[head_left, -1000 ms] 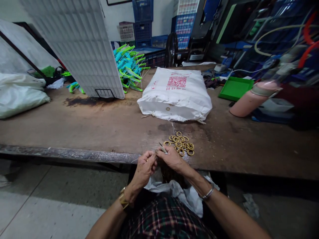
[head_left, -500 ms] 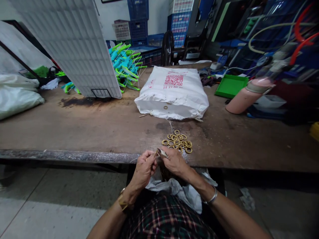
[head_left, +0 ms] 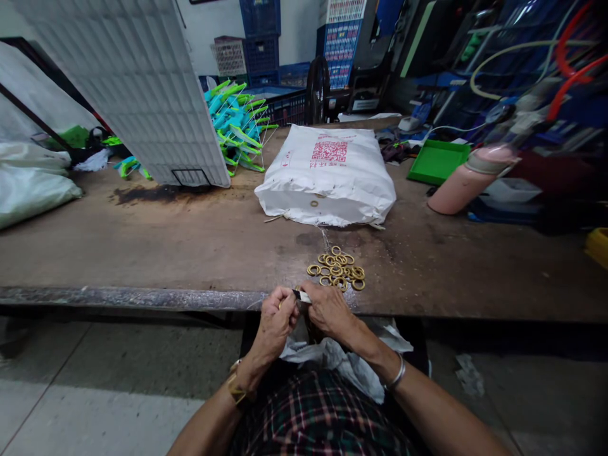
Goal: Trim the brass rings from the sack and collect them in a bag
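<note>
small blade tool (head_left: 302,295) pinched in right hand (head_left: 329,311), tip toward left hand (head_left: 275,319) | left fingers closed on a small piece, too small to tell, held at table edge (head_left: 142,296) over white bag on lap (head_left: 342,367) | brass rings (head_left: 338,268) piled just beyond, within reach | white sack (head_left: 327,174) behind them

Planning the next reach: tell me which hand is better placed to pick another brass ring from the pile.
Right. The right hand lies just below the brass rings at the table edge, though it holds a small blade-like tool. The left hand sits farther left, fingers pinched together.
</note>
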`<state>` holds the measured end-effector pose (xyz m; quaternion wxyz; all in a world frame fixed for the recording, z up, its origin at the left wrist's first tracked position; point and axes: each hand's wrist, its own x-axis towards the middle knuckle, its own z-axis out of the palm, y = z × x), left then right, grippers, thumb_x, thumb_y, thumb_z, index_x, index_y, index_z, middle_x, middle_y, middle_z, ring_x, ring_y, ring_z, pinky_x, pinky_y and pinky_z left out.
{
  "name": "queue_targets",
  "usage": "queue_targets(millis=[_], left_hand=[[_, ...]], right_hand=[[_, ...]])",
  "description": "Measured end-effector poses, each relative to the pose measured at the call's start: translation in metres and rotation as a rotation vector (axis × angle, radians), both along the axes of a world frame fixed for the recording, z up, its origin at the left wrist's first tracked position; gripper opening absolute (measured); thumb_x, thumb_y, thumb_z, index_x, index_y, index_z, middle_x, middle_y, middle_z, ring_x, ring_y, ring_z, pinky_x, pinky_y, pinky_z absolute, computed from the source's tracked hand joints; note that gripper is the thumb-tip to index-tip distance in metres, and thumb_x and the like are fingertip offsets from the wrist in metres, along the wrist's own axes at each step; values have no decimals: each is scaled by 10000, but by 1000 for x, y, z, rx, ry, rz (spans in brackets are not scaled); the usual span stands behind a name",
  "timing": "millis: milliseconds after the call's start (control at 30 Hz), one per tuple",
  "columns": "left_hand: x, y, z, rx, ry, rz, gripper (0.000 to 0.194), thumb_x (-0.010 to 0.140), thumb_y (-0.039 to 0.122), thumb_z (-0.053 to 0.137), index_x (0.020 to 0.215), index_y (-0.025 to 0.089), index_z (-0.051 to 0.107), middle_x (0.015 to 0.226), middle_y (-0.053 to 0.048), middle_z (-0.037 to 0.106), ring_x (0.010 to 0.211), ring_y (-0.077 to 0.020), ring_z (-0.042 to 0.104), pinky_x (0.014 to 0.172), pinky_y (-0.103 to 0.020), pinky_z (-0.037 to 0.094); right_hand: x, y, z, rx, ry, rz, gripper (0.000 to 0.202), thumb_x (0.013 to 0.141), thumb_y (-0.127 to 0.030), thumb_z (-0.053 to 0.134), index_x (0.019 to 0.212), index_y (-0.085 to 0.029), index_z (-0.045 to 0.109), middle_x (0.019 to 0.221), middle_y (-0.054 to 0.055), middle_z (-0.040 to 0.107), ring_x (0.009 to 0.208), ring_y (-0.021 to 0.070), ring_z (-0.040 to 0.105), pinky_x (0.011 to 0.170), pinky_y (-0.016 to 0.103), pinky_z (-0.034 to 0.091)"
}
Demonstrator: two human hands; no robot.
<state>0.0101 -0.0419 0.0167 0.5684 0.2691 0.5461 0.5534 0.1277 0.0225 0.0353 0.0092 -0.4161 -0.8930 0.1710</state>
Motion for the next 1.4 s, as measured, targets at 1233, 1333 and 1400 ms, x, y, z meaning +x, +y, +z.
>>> queue_targets(millis=[1233, 1333, 1400], left_hand=[[-5, 2, 0, -133, -637, 0, 249, 646, 242, 731, 720, 135, 518, 703, -16, 582, 596, -87, 552, 390, -125, 333], [-7, 8, 2, -55, -467, 5, 278, 682, 340, 698, 769, 143, 522, 645, 16, 544, 531, -70, 513, 371, -129, 321], [-7, 12, 3, -1, -334, 29, 321, 694, 403, 672, 825, 149, 525, 611, 33, 522, 486, -61, 476, 358, -134, 305]], right_hand=[[7, 41, -15, 203, 59, -210, 167, 868, -242, 422, 972, -221, 551, 973, 39, 574, 803, 153, 547, 622, 252, 308], [8, 40, -13, 208, 223, -190, 109, 839, -247, 474, 867, -200, 568, 876, 28, 585, 793, 149, 530, 642, 239, 311], [7, 37, -11, 185, 327, -181, 107, 827, -260, 495, 773, -193, 559, 786, 14, 570, 737, 139, 511, 639, 230, 311]])
